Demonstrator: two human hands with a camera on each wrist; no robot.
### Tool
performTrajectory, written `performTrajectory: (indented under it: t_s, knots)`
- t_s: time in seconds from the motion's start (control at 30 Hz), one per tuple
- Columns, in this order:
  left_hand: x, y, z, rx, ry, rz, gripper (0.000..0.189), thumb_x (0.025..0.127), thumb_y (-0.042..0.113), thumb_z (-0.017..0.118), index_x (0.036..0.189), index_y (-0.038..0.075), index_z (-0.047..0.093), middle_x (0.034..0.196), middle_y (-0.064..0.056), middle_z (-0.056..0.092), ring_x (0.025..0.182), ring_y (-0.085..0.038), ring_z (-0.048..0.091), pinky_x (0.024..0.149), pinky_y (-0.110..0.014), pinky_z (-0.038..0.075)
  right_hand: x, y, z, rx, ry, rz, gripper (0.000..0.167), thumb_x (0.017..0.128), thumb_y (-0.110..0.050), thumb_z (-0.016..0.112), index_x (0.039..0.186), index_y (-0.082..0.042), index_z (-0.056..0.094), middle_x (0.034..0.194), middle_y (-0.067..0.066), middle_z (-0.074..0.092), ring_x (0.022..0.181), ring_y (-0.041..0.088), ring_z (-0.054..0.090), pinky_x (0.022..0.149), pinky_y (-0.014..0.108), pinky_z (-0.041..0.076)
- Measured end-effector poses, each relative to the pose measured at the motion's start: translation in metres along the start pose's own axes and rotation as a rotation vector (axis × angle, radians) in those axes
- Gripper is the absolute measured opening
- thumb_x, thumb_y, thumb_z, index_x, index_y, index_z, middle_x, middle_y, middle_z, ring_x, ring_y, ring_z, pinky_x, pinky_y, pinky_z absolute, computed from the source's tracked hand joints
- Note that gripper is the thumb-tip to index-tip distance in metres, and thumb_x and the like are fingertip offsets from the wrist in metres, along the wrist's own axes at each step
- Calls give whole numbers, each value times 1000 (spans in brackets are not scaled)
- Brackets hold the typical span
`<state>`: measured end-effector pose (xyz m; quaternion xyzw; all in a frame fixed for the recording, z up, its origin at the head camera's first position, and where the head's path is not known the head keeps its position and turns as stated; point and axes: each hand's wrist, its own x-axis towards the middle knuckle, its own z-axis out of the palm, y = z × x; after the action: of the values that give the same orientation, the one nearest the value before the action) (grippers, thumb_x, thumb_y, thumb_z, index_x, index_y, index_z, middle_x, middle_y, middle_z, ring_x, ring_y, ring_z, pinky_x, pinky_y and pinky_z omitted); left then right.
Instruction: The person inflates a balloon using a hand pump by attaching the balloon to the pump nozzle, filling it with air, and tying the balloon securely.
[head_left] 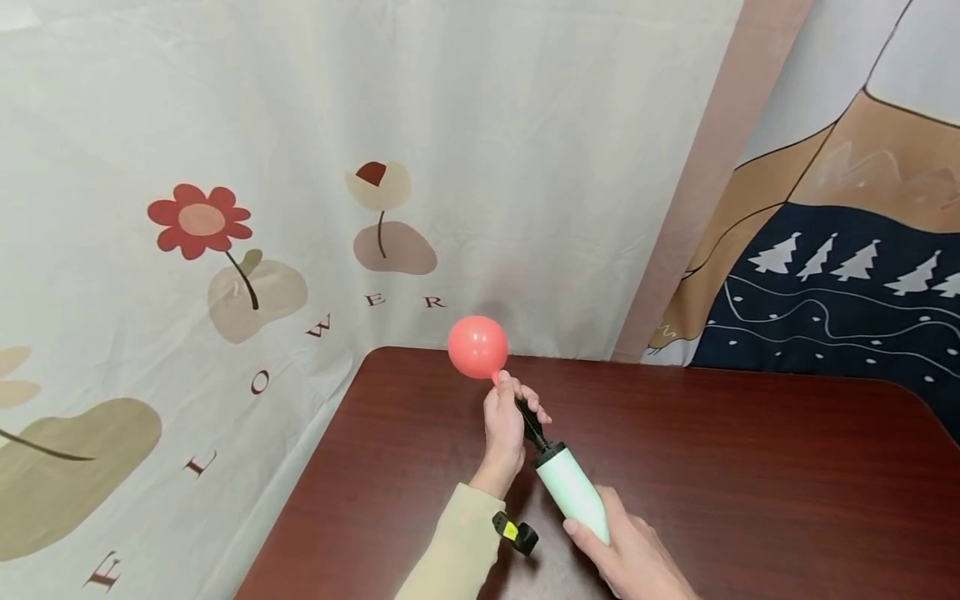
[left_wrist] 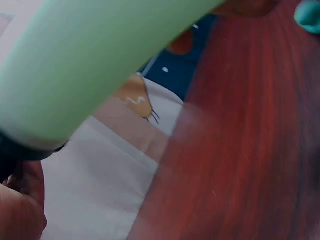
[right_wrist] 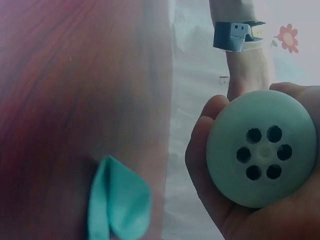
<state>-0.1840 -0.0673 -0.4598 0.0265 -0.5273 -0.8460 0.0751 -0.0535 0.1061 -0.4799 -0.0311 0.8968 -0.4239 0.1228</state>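
Note:
A round coral-red balloon [head_left: 477, 346], partly filled, sits at the tip of a hand balloon pump [head_left: 573, 490]. The pump has a mint-green barrel and a black nozzle end [head_left: 531, 427]. My left hand [head_left: 506, 423] grips that nozzle end, its thumb and fingers up at the balloon's neck. Around the rear of the barrel, my right hand [head_left: 630, 546] is wrapped. The pump's round end cap [right_wrist: 262, 150], with a ring of holes, faces the right wrist view. The green barrel [left_wrist: 85, 65] fills the upper left of the left wrist view.
A limp teal balloon [right_wrist: 127, 200] lies on the dark red wooden table [head_left: 712, 450], near the right hand. Behind the table hangs a pale curtain [head_left: 525, 167] with printed flowers, and a dark blue patterned cloth [head_left: 825, 317] is at the right.

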Motion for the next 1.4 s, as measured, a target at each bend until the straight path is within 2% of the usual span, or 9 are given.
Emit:
performTrajectory:
  t_s: [0.17,0.4,0.53,0.73,0.9,1.0,1.1,1.27,1.4]
  knots:
    - [15,17,-11,-94,79,24,42,114,31,36,77,13,42,57,0,47,45,-11,52,53,-28,56,-11,6,-5,-46,-41,55,65,92,-55,72,136,-11,54,95,0,64,73,15,56,63,36,44]
    - [20,23,-18,71,76,34,44,115,34,34,77,13,42,59,-2,51,50,-15,61,61,-30,60,-20,17,-12,-57,-21,40,64,92,-56,72,136,-13,55,94,-2,64,71,14,55,61,35,43]
    - [19,19,-23,112,67,51,45,114,36,36,78,11,44,60,-3,55,53,-16,63,63,-31,61,-25,29,-21,-63,-6,98,66,91,-56,73,138,-13,55,93,-1,65,71,14,55,60,35,44]
    - [17,14,-45,222,46,80,48,114,38,37,76,9,47,58,-3,57,53,-14,62,61,-29,60,-21,52,-55,-149,-24,181,80,92,-64,67,144,-6,48,107,6,68,79,19,59,62,39,46]
    - [1,2,-52,293,-73,38,53,113,43,36,75,6,43,52,-6,50,48,-17,56,58,-31,59,-25,80,-89,-265,68,183,87,92,-70,63,143,-2,47,117,18,68,85,24,64,64,46,52]
    - [-8,1,-58,322,-137,25,60,113,43,35,71,0,39,49,-5,46,44,-17,53,55,-31,57,-18,91,-105,-329,106,168,91,92,-72,60,142,3,46,116,26,66,83,28,64,60,48,51]
    - [-14,-2,-56,337,-242,14,63,114,40,32,70,-5,34,46,-2,43,41,-14,51,53,-31,56,-17,104,-119,-371,133,181,94,93,-73,58,141,7,44,114,30,65,80,31,64,57,49,50]
    - [-19,-5,-48,351,-436,31,60,116,33,28,69,-4,32,46,-1,41,40,-11,50,51,-31,55,-19,126,-139,-403,134,235,101,93,-75,54,138,14,41,110,31,61,80,33,61,58,51,49]
    - [-21,-5,-45,357,-507,30,57,116,28,27,69,-3,34,45,-2,40,40,-11,49,50,-30,55,-16,139,-147,-416,113,248,103,96,-76,48,132,19,40,102,28,56,79,32,55,58,48,47]
